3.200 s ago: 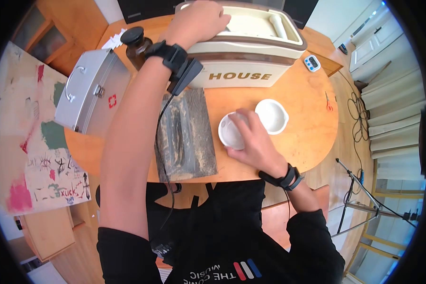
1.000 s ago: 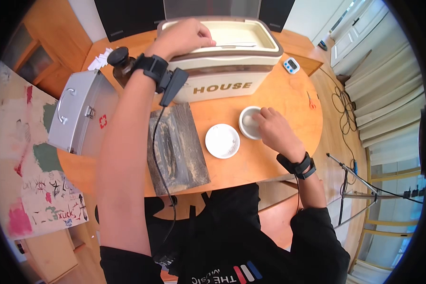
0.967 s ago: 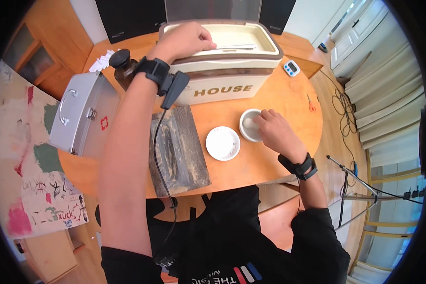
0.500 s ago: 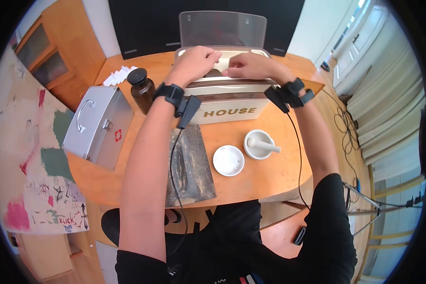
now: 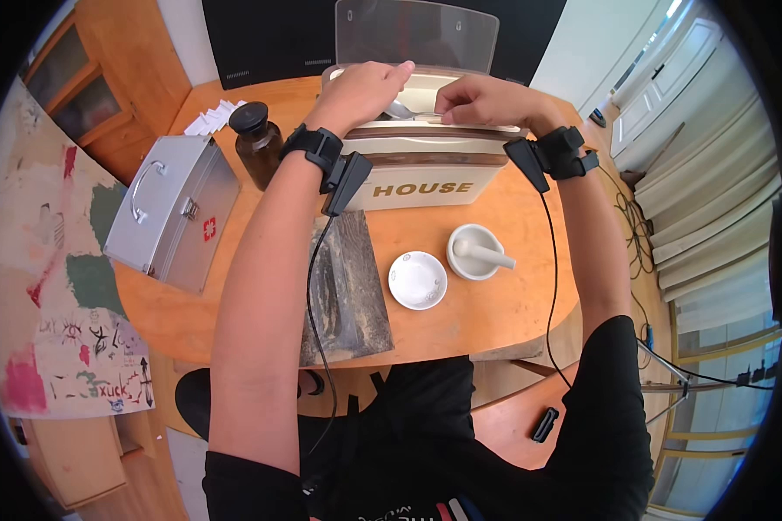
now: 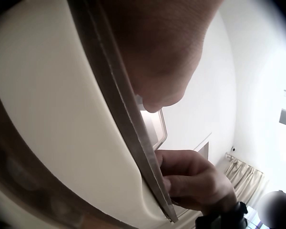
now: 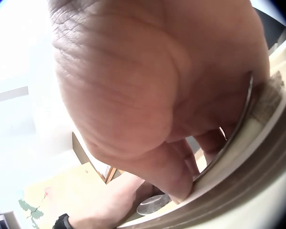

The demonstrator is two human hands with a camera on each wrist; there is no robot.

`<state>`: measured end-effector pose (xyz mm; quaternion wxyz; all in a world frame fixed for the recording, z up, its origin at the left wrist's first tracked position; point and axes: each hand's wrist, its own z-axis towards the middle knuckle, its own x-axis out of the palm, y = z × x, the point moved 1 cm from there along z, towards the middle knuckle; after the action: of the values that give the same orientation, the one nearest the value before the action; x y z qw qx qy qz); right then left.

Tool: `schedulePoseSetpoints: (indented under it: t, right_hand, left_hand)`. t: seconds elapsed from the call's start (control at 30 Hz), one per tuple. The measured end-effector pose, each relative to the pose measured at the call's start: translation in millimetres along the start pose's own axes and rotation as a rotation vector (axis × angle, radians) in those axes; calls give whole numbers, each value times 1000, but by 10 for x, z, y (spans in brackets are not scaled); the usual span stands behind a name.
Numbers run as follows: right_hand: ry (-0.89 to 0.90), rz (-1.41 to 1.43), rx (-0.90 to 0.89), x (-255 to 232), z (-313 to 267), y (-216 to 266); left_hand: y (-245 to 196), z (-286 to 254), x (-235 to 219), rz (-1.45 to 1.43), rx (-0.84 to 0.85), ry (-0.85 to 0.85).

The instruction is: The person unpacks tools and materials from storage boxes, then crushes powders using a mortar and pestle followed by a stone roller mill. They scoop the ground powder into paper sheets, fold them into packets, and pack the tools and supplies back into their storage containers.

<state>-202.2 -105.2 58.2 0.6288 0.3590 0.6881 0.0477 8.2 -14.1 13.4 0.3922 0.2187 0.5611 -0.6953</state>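
A cream box (image 5: 421, 189) lettered HOUSE stands at the back of the table, its clear lid (image 5: 415, 36) raised. My right hand (image 5: 487, 101) reaches into its top, thumb and fingers pinching the thin metal handle of a spoon (image 7: 153, 205). The spoon's bowl lies towards my left hand (image 5: 365, 94), which bends over the box's left rim. The left fingertips are hidden behind the rim, so I cannot tell what they hold. A brush (image 7: 269, 101) lies in the box beside the handle. In front, a white pestle (image 5: 485, 253) leans in a white mortar (image 5: 458, 267), beside a small white dish (image 5: 417, 280).
A dark weathered board (image 5: 356, 286) lies left of the dish. A silver case (image 5: 169, 208) with a red cross and a brown glass bottle (image 5: 259, 148) stand farther left. Black cables run from both wrists. A phone-like black object (image 5: 545, 425) lies below the table's front edge.
The pestle has gone from the box into the mortar. My right hand has let it go and moved up into the box. The left hand stays at the box's left rim.
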Motion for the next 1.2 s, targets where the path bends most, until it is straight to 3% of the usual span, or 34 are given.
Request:
schedulePoseSetpoints:
  t: [0.17, 0.27, 0.43, 0.47, 0.5, 0.53, 0.57, 0.63, 0.8, 0.9, 1.03, 1.1, 1.2]
  right_hand:
    - [-45, -60, 38, -28, 1, -32]
    - [-35, 155, 160, -89, -65, -170]
    - [-254, -52, 200, -111, -50, -249]
    - [-254, -50, 198, -136, -19, -277]
    - [-292, -228, 193, -174, 23, -311]
    - [-328, -404, 188, -177, 50, -353]
    - [-329, -400, 188, -132, 68, -400]
    - [-634, -535, -180, -57, 109, -406]
    - [-540, -519, -155, 289, 238, 215]
    - [-481, -506, -222, 384, 381, 310]
    - [-603, -439, -256, 434, 429, 219]
    - [-624, -398, -316, 447, 453, 209]
    - [-573, -84, -217, 477, 405, 280]
  left_hand:
    - [0, 2, 47, 54, 7, -2]
    - [-96, -35, -2, 135, -19, 49]
    - [-112, -41, 0, 213, -54, 83]
    - [-72, -35, -7, 198, 10, 47]
    - [-39, -32, 0, 182, 75, 13]
    - [-11, -29, 22, 184, 74, 18]
    - [11, -25, 28, 110, 84, -75]
    - [72, -14, -2, 40, 91, -175]
    - [182, 2, -79, -351, 77, -206]
    - [261, 56, -32, -357, 173, -254]
    - [236, 60, -39, -345, 141, -243]
    - [238, 53, -58, -266, 208, -255]
    - [235, 29, -51, -301, 175, -278]
